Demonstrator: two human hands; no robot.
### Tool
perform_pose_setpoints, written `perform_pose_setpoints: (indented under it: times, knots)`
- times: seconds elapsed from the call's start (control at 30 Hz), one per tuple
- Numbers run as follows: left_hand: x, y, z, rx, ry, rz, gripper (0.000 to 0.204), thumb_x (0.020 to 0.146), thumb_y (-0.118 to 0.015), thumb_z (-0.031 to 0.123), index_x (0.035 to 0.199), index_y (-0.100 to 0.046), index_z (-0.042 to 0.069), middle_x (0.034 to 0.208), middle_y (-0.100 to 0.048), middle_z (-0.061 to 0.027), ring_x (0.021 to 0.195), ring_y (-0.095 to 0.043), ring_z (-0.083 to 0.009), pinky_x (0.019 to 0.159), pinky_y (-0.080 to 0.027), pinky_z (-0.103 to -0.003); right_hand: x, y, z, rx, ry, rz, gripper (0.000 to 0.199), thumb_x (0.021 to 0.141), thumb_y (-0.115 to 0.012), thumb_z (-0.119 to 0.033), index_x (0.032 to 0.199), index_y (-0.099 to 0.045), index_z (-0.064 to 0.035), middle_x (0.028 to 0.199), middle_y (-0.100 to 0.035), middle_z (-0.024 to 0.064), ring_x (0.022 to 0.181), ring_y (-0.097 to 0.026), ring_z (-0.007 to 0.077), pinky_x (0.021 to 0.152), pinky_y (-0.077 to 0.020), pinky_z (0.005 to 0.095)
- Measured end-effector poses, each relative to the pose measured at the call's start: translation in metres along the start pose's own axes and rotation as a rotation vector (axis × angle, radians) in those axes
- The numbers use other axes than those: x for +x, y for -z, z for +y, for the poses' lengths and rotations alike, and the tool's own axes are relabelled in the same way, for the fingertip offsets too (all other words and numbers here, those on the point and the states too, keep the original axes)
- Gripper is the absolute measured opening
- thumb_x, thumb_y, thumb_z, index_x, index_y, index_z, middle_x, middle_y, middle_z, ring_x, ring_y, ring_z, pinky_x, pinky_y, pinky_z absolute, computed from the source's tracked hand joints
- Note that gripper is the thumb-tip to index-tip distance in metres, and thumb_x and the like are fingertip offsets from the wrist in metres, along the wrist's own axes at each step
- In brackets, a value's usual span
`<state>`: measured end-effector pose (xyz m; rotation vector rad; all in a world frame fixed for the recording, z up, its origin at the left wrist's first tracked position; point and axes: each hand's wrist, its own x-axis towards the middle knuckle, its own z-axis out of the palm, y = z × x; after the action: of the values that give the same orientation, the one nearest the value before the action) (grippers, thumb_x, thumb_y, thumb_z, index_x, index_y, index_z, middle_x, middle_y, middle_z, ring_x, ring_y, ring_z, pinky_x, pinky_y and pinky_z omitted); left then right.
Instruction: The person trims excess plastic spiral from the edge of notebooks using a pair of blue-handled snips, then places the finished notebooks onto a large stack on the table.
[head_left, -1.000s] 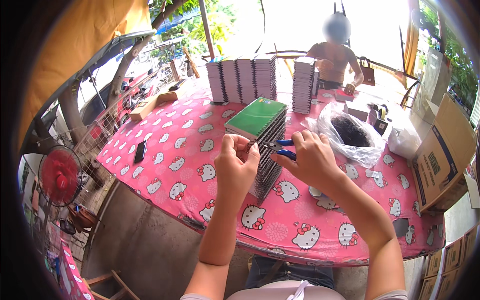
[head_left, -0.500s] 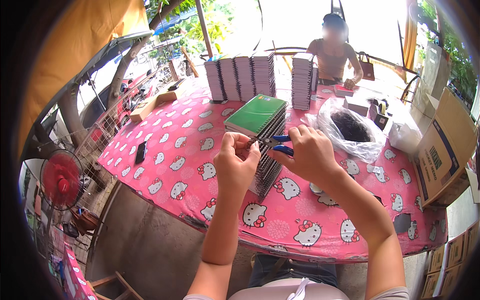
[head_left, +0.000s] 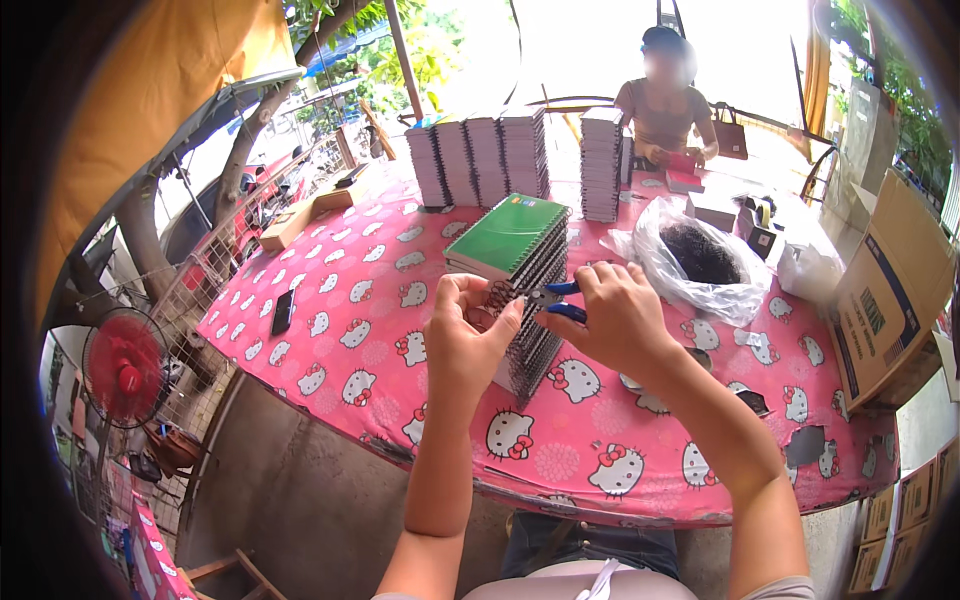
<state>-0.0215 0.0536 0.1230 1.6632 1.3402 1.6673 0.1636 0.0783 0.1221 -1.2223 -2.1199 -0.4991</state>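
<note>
A stack of spiral notebooks with a green cover [head_left: 508, 232] on top stands before me, its dark spiral bindings facing right. My left hand [head_left: 474, 322] is closed at the near corner of the stack, thumb and fingers curled around the end of a dark spiral wire [head_left: 500, 294]. In my right hand [head_left: 622, 312] is a pair of pliers [head_left: 566, 312] with blue handles. Its metal jaws point left and meet the wire beside my left thumb. The exact grip of the jaws is too small to tell.
Taller stacks of spiral notebooks [head_left: 476, 160] stand farther back. To the right lie a clear plastic bag [head_left: 655, 262] of dark coils and a cardboard box [head_left: 868, 300]. A phone [head_left: 283, 312] rests at left on the pink tablecloth [head_left: 345, 330]. Across the table sits a person [head_left: 668, 112].
Both my hands and the pliers have shifted slightly down at the notebook corner. The person across the table has brought both hands together over a small red item.
</note>
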Motion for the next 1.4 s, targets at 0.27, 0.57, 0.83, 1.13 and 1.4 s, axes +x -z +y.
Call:
perform_pose_setpoints:
  times: [0.27, 0.57, 0.83, 1.13, 1.4]
  knots:
    - [0.002, 0.004, 0.0, 0.035, 0.072, -0.013, 0.022, 0.082, -0.071, 0.007, 0.094, -0.053, 0.001, 0.077, -0.063, -0.004, 0.062, -0.056, -0.0055, 0.052, -0.046, -0.021, 0.002, 0.003, -0.007, 0.103, -0.053, -0.05, 0.061, 0.078, -0.065, -0.059, 0.084, -0.063, 0.0009, 0.083, -0.064, 0.0157, 0.079, -0.066, 0.0294, 0.076, -0.0515, 0.0446]
    - [0.002, 0.004, 0.0, 0.012, 0.068, 0.013, 0.018, 0.081, -0.071, 0.008, 0.087, -0.055, 0.002, 0.07, -0.062, -0.0026, 0.06, -0.057, -0.0058, 0.053, -0.046, -0.022, 0.003, 0.003, -0.006, 0.06, -0.036, -0.082, 0.064, 0.08, -0.061, -0.062, 0.085, -0.064, 0.0009, 0.082, -0.064, 0.0149, 0.077, -0.066, 0.0296, 0.081, -0.0499, 0.046]
    - [0.006, 0.011, -0.015, -0.114, 0.112, 0.045, 0.019, 0.083, -0.068, 0.008, 0.094, -0.055, 0.002, 0.071, -0.062, -0.0029, 0.063, -0.057, -0.0064, 0.056, -0.046, -0.022, 0.004, 0.02, -0.009, 0.102, -0.19, -0.48, 0.064, 0.08, -0.06, -0.064, 0.083, -0.065, -0.0004, 0.076, -0.065, 0.0134, 0.069, -0.067, 0.0278, 0.063, -0.0526, 0.0399]
    - [0.008, 0.004, -0.02, -0.068, 0.026, -0.034, 0.021, 0.083, -0.07, 0.009, 0.096, -0.055, 0.0, 0.074, -0.063, -0.002, 0.063, -0.055, -0.0048, 0.057, -0.045, -0.022, 0.013, 0.002, -0.007, 0.103, -0.125, -0.339, 0.062, 0.081, -0.058, -0.063, 0.079, -0.066, -0.0018, 0.074, -0.066, 0.015, 0.073, -0.068, 0.0295, 0.067, -0.0525, 0.0413]
    - [0.002, 0.01, -0.02, -0.05, 0.15, -0.115, 0.023, 0.083, -0.07, 0.005, 0.101, -0.056, 0.0, 0.086, -0.067, -0.0076, 0.076, -0.061, -0.0092, 0.068, -0.05, -0.024, -0.013, -0.01, 0.002, 0.014, -0.047, -0.086, 0.064, 0.079, -0.06, -0.066, 0.084, -0.065, -0.0022, 0.076, -0.067, 0.0137, 0.07, -0.069, 0.0287, 0.062, -0.0529, 0.0416]
